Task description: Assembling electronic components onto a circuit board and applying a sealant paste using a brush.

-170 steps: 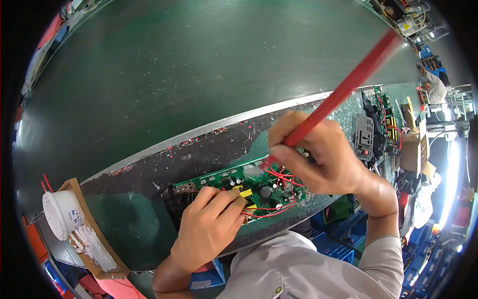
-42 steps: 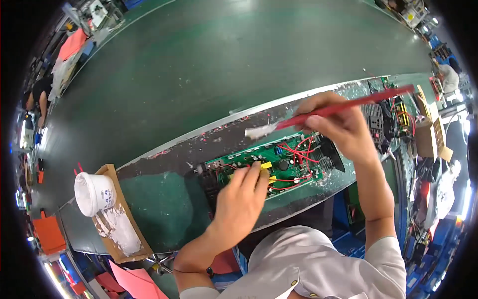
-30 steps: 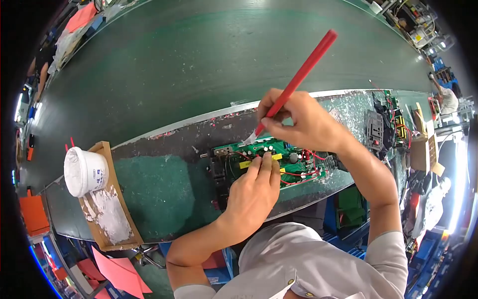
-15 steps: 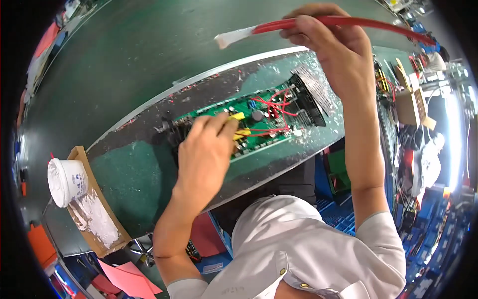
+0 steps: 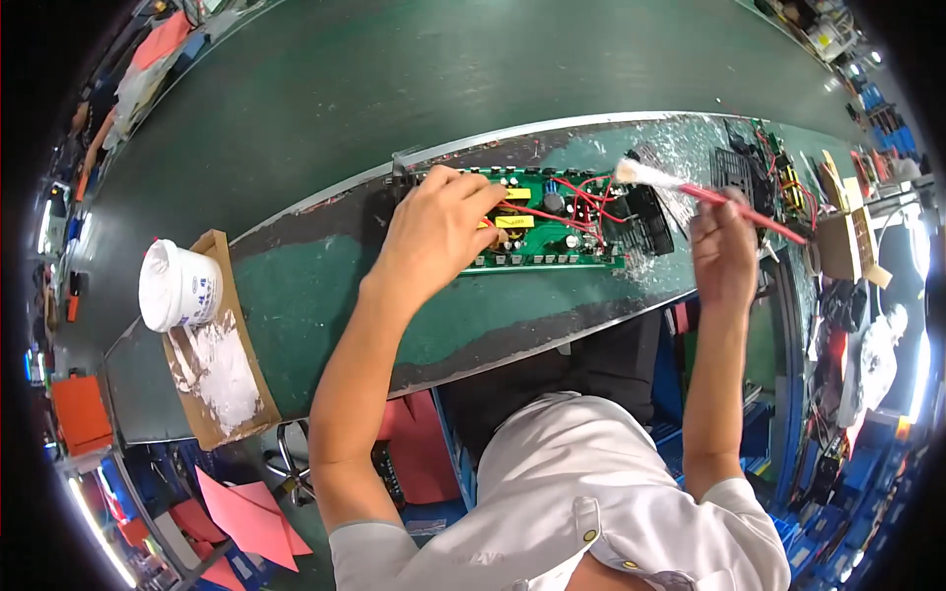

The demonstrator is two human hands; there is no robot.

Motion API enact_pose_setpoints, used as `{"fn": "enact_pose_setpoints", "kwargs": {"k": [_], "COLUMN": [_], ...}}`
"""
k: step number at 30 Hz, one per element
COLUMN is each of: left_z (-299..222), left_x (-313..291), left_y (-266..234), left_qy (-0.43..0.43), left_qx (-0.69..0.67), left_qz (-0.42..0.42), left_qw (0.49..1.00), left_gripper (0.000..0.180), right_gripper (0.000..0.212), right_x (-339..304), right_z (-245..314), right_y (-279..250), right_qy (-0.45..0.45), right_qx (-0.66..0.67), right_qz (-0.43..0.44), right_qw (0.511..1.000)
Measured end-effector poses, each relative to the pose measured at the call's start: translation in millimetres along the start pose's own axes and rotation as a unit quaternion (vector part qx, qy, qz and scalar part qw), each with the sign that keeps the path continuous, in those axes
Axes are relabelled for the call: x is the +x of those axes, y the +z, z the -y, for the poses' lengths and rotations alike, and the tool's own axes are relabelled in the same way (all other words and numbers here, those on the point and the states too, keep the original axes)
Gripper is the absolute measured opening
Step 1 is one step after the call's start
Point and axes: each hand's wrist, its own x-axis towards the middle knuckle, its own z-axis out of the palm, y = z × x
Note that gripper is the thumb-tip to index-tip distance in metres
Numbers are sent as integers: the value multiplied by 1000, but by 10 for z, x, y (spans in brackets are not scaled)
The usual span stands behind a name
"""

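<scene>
A long green circuit board [image 5: 545, 262] lies on the bench, fitted with yellow transformers [image 5: 514, 222], red wires and a black end panel [image 5: 645, 223]. My left hand [image 5: 434, 229] is closed over its left end, with fingertips by the yellow parts; exactly which part they grip is partly hidden. Right of the board, my right hand [image 5: 725, 251] holds a paintbrush [image 5: 759, 218] by its red handle. The brush's white-smeared bristles point left, above the black end panel.
At left, a white tub [image 5: 187, 288] stands on a cardboard tray [image 5: 246, 366] smeared with white paste. More black and green electronics [image 5: 778, 172] lie at the right, near a cardboard box [image 5: 840, 246]. White residue marks the bench around the black panel.
My right hand has come down and nearer, bringing the brush from above the far bench to beside the board's right end. My left hand stays on the board's left end.
</scene>
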Motion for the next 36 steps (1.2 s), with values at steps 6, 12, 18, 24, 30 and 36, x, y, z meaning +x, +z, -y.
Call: {"fn": "enact_pose_setpoints", "kwargs": {"k": [6, 12, 18, 24, 30, 36], "left_z": [66, -35, 103, 216, 245, 234], "left_x": [-231, -59, -267, -97, 57, 63], "left_y": [-5, 201, 331, 839, 1237, 1346], "left_qy": [-34, -26, -56, 50, -45, -18], "left_qx": [69, 91, -214, -473, -96, 5], "left_qz": [-20, 17, -189, -233, -288, -428], "left_qw": [997, 995, 957, 849, 952, 904], "left_gripper": [36, 17, 49, 25, 30, 30], "right_gripper": [26, 20, 19, 23, 23, 22], "right_x": [250, 400, -285, -444, -739, -935], "right_z": [-138, -319, -1155, -2260, -2640, -2920], "right_y": [63, 1348, 3303, 3915, 4178, 4214], "right_qy": [50, 40, 155, 292, 316, 288], "right_qx": [-52, -156, -268, -260, -277, -314], "right_qz": [6, 216, 500, 487, 511, 549], "right_qw": [997, 963, 809, 781, 750, 719]}}
